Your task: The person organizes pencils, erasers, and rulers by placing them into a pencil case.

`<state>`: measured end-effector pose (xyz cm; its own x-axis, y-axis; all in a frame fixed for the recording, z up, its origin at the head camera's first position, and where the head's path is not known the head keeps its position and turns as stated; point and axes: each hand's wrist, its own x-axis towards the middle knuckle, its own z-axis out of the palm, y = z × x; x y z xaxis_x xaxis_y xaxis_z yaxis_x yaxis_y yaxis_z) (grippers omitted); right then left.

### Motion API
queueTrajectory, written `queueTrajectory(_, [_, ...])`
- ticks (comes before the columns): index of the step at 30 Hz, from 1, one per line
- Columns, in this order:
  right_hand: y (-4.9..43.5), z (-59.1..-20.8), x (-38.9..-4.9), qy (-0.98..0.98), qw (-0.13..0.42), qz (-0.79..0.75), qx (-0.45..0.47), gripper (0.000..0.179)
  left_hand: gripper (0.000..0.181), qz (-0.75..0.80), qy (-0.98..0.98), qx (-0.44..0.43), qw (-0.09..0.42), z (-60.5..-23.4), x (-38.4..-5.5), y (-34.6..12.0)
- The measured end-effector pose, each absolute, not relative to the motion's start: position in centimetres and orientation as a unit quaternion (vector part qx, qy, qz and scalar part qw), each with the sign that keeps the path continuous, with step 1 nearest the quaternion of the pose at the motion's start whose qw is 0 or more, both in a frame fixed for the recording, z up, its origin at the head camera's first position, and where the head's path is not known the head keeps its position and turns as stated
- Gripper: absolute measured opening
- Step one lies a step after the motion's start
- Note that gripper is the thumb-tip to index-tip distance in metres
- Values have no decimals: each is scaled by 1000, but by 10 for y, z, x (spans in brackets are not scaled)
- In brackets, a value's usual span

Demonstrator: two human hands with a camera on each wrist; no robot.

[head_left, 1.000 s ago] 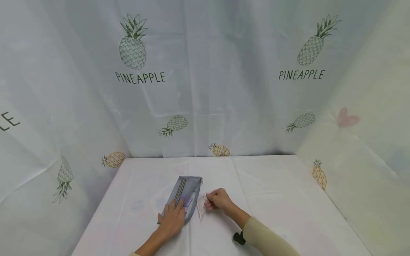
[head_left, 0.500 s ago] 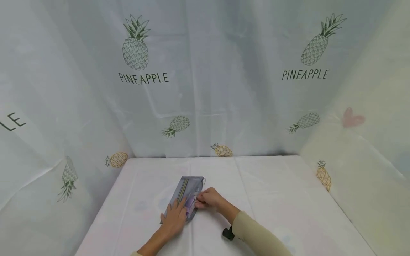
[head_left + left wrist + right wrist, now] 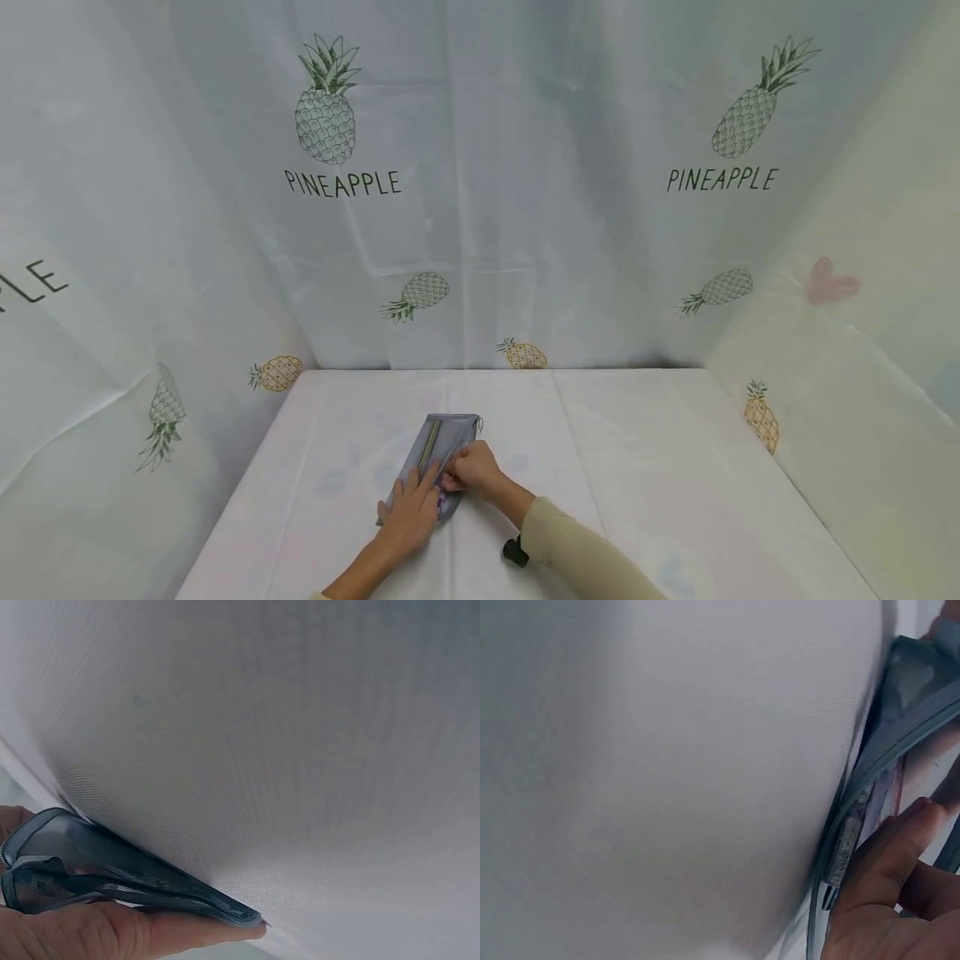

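A grey mesh pencil case (image 3: 459,429) with a striped band lies slanted on the table. On its near part rests my left hand (image 3: 408,512), fingers fairly straight; in the left wrist view the thumb (image 3: 176,934) lies along the case. My right hand (image 3: 475,467) is at the open right side of the case, its fingertips partly inside. Between thumb and fingers the right wrist view shows the reddish edge of a clear set square (image 3: 898,787), mostly hidden. Purple contents (image 3: 441,500) show through near my left fingertips, and the zipper edge (image 3: 885,754) curves past my right hand.
White cloth covers the table (image 3: 637,467). Pineapple-printed curtains (image 3: 525,208) enclose the back and both sides. A small black object (image 3: 515,552) sits by my right sleeve, apparently at the wrist.
My right hand has moved left from beside the pencil case to its opening, taking the clear set square with it. The left hand has stayed on the case.
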<state>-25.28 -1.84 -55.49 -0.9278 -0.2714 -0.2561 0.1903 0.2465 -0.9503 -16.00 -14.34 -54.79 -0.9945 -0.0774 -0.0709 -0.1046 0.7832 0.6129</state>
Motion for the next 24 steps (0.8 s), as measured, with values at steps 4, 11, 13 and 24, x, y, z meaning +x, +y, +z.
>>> queueTrajectory(4, [-16,-555,-252,823,142,-546,-62,18,49,325,944,-52,25,-547,-162,-141])
queueTrajectory(11, [0,-548,-247,870,100,-467,-124,32,49,322,945,-50,37,-547,-166,-138])
queueTrajectory(13, [8,-544,-247,878,92,-448,-142,32,50,320,945,-48,41,-549,-166,-137])
queueTrajectory(24, [71,-515,-253,923,-17,-303,-235,15,43,270,961,24,-62,-538,-172,-172])
